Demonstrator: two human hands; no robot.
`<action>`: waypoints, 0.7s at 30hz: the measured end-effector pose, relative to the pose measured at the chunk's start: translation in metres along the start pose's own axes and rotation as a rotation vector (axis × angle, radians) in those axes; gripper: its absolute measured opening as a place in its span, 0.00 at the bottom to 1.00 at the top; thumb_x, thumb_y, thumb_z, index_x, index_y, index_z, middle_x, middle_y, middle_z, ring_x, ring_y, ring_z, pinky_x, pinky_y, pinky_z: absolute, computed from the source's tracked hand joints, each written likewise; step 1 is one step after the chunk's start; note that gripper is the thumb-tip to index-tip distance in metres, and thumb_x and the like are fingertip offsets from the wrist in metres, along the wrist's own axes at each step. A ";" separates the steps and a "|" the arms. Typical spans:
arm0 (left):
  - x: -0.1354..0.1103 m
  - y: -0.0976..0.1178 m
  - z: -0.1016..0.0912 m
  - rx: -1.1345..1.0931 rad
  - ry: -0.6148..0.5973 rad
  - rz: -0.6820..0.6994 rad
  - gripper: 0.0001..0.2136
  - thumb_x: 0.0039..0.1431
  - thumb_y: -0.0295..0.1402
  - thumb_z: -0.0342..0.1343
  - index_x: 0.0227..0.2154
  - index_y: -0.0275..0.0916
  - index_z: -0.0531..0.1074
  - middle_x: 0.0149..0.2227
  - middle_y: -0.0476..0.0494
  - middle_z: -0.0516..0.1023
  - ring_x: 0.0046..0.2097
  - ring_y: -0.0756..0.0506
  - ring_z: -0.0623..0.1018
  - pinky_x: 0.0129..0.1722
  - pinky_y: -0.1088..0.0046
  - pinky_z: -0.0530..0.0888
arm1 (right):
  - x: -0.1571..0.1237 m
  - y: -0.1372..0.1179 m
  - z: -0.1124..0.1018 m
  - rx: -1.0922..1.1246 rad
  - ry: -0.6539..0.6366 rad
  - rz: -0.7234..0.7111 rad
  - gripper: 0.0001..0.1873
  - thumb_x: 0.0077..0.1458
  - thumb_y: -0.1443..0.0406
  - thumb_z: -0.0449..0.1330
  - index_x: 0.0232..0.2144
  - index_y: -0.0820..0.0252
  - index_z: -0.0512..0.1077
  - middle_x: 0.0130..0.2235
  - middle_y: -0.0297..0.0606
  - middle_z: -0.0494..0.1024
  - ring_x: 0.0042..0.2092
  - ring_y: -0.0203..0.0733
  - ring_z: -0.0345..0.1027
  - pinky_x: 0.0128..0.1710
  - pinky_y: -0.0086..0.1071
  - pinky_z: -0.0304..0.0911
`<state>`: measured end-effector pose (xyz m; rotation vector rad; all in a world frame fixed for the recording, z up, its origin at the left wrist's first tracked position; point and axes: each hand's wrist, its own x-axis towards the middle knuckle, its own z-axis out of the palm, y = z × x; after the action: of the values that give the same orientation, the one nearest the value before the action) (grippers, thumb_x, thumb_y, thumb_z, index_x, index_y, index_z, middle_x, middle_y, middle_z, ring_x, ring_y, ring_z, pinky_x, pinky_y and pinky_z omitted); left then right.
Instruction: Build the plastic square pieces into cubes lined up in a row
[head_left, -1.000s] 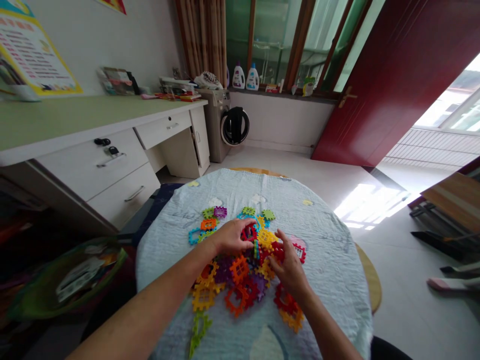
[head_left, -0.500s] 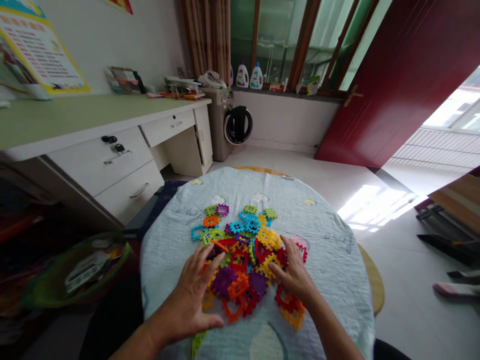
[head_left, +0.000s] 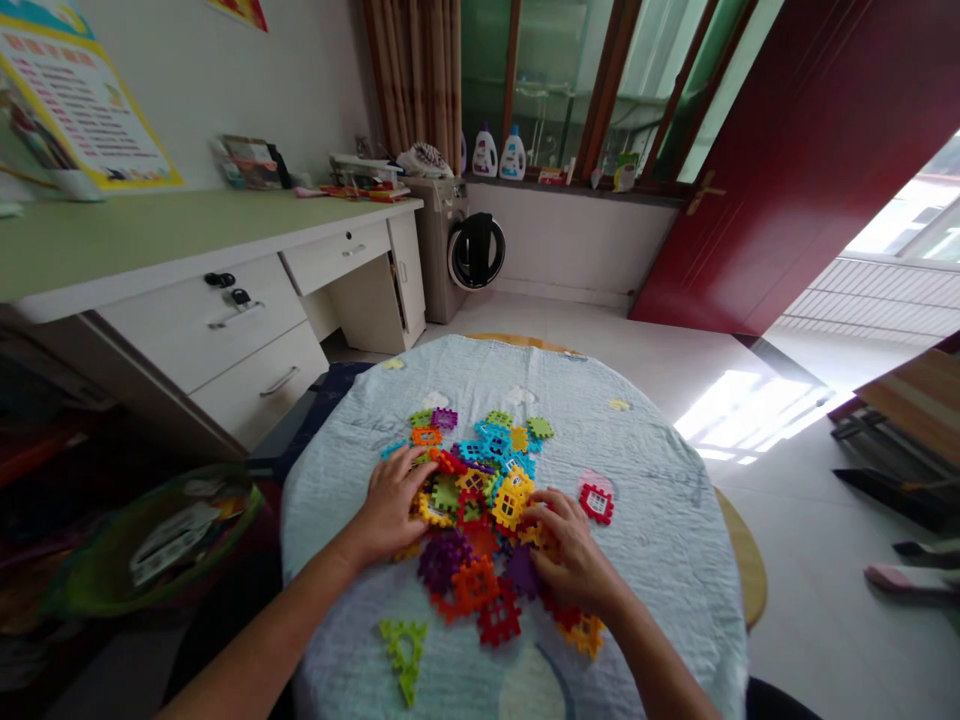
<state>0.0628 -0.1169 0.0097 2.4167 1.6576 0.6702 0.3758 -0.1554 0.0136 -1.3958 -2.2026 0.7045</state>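
A heap of bright plastic interlocking toy pieces (head_left: 480, 480) lies in the middle of a round table under a pale blue cloth (head_left: 660, 520). My left hand (head_left: 390, 505) rests against the heap's left side, fingers stretched onto the pieces. At the heap's near right side my right hand (head_left: 566, 560) has its fingers curled down over yellow and orange pieces. A red piece (head_left: 597, 503) lies apart on the right. Near the front edge lies a light green triangular piece (head_left: 403, 645).
A long desk with drawers (head_left: 225, 320) runs along the left wall. A green bag (head_left: 150, 545) sits on the floor beside the table. A small washing machine (head_left: 465, 250) stands under the window, and a red door (head_left: 787, 150) is open at the right.
My left hand went from the heap's top, back toward me, then onto its left edge. My right hand's fingers curled in. The pieces are bunched tighter and the green triangle lies separate.
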 end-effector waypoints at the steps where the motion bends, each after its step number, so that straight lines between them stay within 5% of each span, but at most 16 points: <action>1: 0.009 0.000 -0.008 -0.036 -0.024 0.006 0.26 0.41 0.28 0.53 0.48 0.42 0.72 0.56 0.40 0.70 0.61 0.34 0.66 0.60 0.49 0.64 | 0.000 0.001 -0.001 0.000 0.031 0.010 0.23 0.45 0.71 0.56 0.45 0.52 0.72 0.56 0.40 0.68 0.61 0.50 0.56 0.62 0.51 0.51; 6: 0.066 0.030 -0.032 -0.164 0.042 0.023 0.21 0.46 0.25 0.48 0.45 0.41 0.71 0.50 0.43 0.73 0.55 0.42 0.70 0.59 0.60 0.66 | 0.000 0.007 -0.001 -0.009 0.181 0.036 0.21 0.49 0.70 0.55 0.47 0.54 0.71 0.55 0.44 0.67 0.59 0.50 0.59 0.60 0.49 0.56; 9: 0.102 0.058 -0.016 -0.108 -0.071 -0.022 0.17 0.52 0.28 0.49 0.46 0.40 0.71 0.49 0.40 0.74 0.53 0.42 0.73 0.57 0.63 0.67 | 0.000 0.008 -0.002 -0.032 0.188 0.027 0.21 0.50 0.70 0.55 0.47 0.53 0.71 0.56 0.44 0.67 0.59 0.51 0.59 0.59 0.51 0.57; 11: 0.122 0.072 0.005 0.010 -0.269 -0.152 0.19 0.56 0.34 0.52 0.51 0.41 0.69 0.53 0.38 0.72 0.54 0.41 0.73 0.56 0.63 0.67 | -0.001 0.010 -0.003 -0.051 0.185 0.036 0.20 0.50 0.69 0.56 0.47 0.52 0.71 0.56 0.43 0.67 0.60 0.52 0.59 0.59 0.52 0.56; 14: 0.144 0.080 0.034 0.049 -0.387 -0.250 0.30 0.48 0.41 0.61 0.55 0.40 0.65 0.53 0.33 0.71 0.51 0.37 0.76 0.50 0.62 0.71 | -0.002 0.016 -0.004 -0.072 0.200 0.067 0.21 0.50 0.69 0.57 0.48 0.52 0.71 0.57 0.43 0.66 0.60 0.53 0.57 0.60 0.52 0.55; 17: 0.153 0.082 0.048 0.011 -0.464 -0.219 0.36 0.40 0.40 0.66 0.55 0.40 0.65 0.52 0.35 0.74 0.49 0.38 0.77 0.47 0.66 0.72 | -0.003 0.022 -0.004 -0.081 0.216 0.089 0.21 0.50 0.68 0.57 0.48 0.54 0.70 0.57 0.44 0.66 0.60 0.53 0.57 0.60 0.52 0.55; 21: 0.148 0.087 0.044 -0.086 -0.560 -0.056 0.30 0.39 0.34 0.66 0.51 0.43 0.70 0.45 0.46 0.79 0.46 0.41 0.78 0.45 0.72 0.72 | -0.001 0.025 -0.003 -0.092 0.219 0.085 0.21 0.50 0.69 0.56 0.48 0.54 0.70 0.56 0.44 0.66 0.60 0.52 0.58 0.60 0.52 0.55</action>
<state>0.1998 -0.0097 0.0435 2.2060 1.4159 0.0369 0.3956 -0.1461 0.0002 -1.5419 -2.0371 0.4583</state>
